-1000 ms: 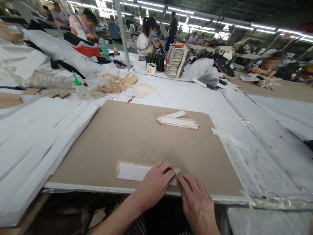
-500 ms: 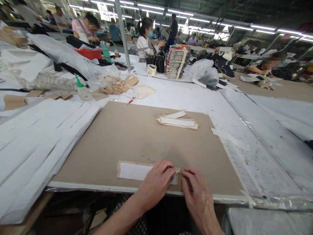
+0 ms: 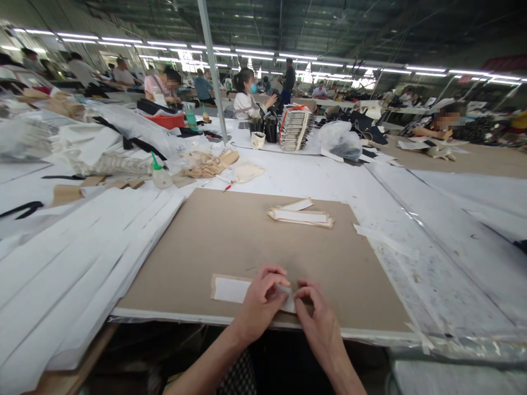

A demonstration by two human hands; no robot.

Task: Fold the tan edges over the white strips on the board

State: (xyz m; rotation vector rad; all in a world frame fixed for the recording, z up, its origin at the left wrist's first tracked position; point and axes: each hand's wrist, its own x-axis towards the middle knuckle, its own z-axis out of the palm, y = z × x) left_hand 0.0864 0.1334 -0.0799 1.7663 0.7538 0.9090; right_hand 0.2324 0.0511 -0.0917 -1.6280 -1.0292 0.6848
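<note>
Tan-edged white paper strip [image 3: 233, 289] flat on kraft board [image 3: 247, 247], just above board's near edge. Long axis running L–R across view, approx parallel to that edge, R end dipping slightly toward it.

Left hand [image 3: 261, 302] half closed over strip's R part, fingers bent down onto it, apparently gripping. Right hand [image 3: 319, 315] just beside, fingers curled, fingertips [image 3: 302, 291] against strip's R end; firm hold or mere touch impossible to tell. Hands nearly touching each other, R end of strip partly hidden behind them.

Farther up same board, well apart from hands: small stack of tan-edged paper strips [image 3: 300, 216], roughly parallel to first strip. Just past board's R edge, loose white paper strip [image 3: 381, 240] on white table [image 3: 296, 175]. L of board, long pile of white strips [image 3: 82, 263], overlapping, running diagonally.

Beyond board: glue bottle w/ green nozzle [image 3: 160, 176], tan pieces [image 3: 208, 164], small red-tipped pen [image 3: 229, 186]. Farther back, bundle of stacked pieces w/ orange strap [image 3: 295, 127], plastic bag [image 3: 341, 141]. Co-worker w/ ponytail and mask [image 3: 247, 101] seated past that, more workers at tables around.
</note>
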